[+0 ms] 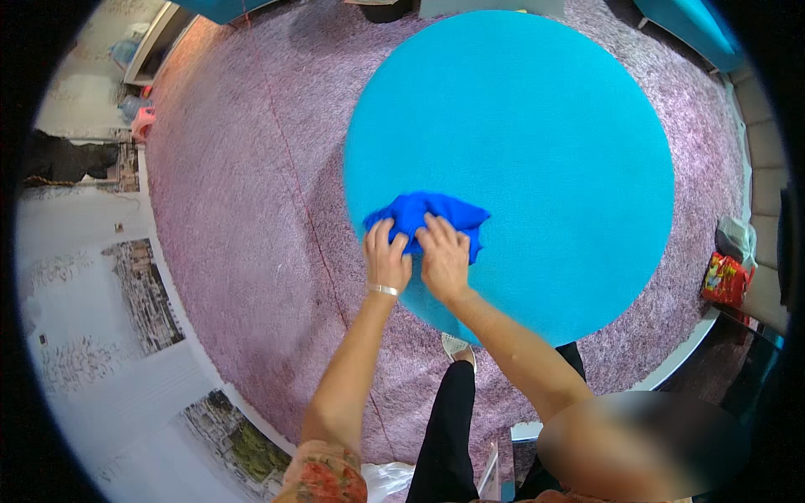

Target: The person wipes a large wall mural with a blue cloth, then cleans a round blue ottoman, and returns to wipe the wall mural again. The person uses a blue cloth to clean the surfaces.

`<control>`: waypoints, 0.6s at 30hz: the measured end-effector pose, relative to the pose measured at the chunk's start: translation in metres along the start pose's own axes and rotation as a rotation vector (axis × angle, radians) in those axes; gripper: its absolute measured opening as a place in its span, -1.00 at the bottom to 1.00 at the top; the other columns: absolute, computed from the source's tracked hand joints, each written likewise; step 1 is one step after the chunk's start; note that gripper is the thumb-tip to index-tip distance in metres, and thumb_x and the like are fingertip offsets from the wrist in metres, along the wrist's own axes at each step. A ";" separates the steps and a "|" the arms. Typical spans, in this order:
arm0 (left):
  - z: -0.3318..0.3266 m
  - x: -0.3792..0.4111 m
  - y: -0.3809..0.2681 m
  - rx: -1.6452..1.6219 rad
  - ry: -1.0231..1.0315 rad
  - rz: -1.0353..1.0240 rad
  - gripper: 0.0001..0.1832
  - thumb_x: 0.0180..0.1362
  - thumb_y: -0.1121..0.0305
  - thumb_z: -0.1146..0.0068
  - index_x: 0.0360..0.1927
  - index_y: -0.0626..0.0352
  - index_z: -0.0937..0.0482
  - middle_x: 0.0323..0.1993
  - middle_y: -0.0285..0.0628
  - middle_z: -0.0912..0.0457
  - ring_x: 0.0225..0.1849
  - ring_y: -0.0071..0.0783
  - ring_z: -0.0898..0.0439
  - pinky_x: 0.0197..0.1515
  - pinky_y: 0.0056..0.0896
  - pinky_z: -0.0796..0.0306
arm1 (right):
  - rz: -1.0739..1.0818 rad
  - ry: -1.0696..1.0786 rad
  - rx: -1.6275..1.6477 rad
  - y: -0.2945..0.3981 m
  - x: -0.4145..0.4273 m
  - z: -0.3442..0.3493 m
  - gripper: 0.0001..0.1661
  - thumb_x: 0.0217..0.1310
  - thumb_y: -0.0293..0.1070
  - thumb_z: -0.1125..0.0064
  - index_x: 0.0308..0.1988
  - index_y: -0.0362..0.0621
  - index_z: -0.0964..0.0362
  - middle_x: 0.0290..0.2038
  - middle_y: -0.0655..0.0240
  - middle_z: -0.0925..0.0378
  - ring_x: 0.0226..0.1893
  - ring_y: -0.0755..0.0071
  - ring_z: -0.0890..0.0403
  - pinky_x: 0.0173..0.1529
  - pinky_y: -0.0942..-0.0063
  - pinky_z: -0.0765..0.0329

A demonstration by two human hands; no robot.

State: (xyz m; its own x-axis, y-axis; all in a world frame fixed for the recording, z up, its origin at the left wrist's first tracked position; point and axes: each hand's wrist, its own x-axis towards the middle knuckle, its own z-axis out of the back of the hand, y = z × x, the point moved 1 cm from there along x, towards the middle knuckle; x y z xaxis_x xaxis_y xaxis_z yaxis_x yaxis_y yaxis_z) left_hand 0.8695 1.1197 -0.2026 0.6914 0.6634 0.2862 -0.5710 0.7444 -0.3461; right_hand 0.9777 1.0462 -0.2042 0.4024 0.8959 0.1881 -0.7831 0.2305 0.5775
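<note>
A crumpled royal-blue cloth (pixel 421 210) lies near the left front edge of a round, bright turquoise surface (pixel 534 144). My left hand (pixel 387 254), with a light band at the wrist, has its bent fingertips on the cloth's left part. On the right part of the cloth are the fingers of my right hand (pixel 444 258). Both hands seem to pinch folds of the cloth, which bunches up between them; parts of it are hidden under the fingers.
Pinkish-purple carpet (pixel 233 220) surrounds the round surface, with a thin red cord (pixel 292 166) running across it. A red packet (pixel 726 278) and a plastic bag (pixel 737 240) lie at the right. My foot in a pale shoe (pixel 457 348) is by the front edge.
</note>
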 end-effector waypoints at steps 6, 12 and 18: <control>-0.007 -0.121 -0.102 -0.033 0.012 0.495 -0.78 -0.25 0.45 0.00 -0.42 0.24 -0.39 0.03 0.18 -0.22 0.07 0.21 -0.18 0.09 0.19 -0.03 | 0.303 0.390 0.074 -0.023 -0.093 0.056 -0.57 -0.09 -0.46 0.00 -0.09 -0.04 -0.36 0.13 0.25 -0.28 0.13 0.24 -0.28 0.04 0.23 -0.21; -0.041 -0.112 -0.220 -0.244 0.216 0.155 -0.84 -0.19 0.31 -0.10 -0.44 -0.02 -0.47 0.03 -0.20 -0.36 0.09 -0.19 -0.28 -0.06 0.07 -0.13 | 0.175 0.491 -0.055 -0.128 -0.170 0.159 -0.54 -0.19 -0.47 -0.10 -0.13 -0.07 -0.35 0.13 0.10 -0.26 0.14 0.06 -0.27 0.03 0.14 -0.21; -0.061 -0.001 -0.146 -0.136 0.175 -0.439 -0.89 -0.06 0.32 0.02 -0.41 0.01 -0.50 -0.07 -0.17 -0.45 0.06 -0.22 -0.36 0.09 -0.01 -0.15 | -0.196 -0.085 -0.257 -0.096 -0.145 0.081 -0.39 -0.08 -0.46 -0.06 0.07 -0.24 -0.21 0.15 -0.06 -0.20 0.18 -0.05 -0.20 0.09 0.09 -0.12</control>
State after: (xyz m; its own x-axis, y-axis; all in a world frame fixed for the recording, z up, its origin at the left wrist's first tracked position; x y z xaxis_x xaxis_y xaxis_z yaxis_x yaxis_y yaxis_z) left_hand 0.9794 1.0058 -0.2065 0.9244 0.2581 0.2809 -0.1542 0.9263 -0.3437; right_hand 1.0328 0.8638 -0.2225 0.5867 0.7927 0.1656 -0.7766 0.4929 0.3924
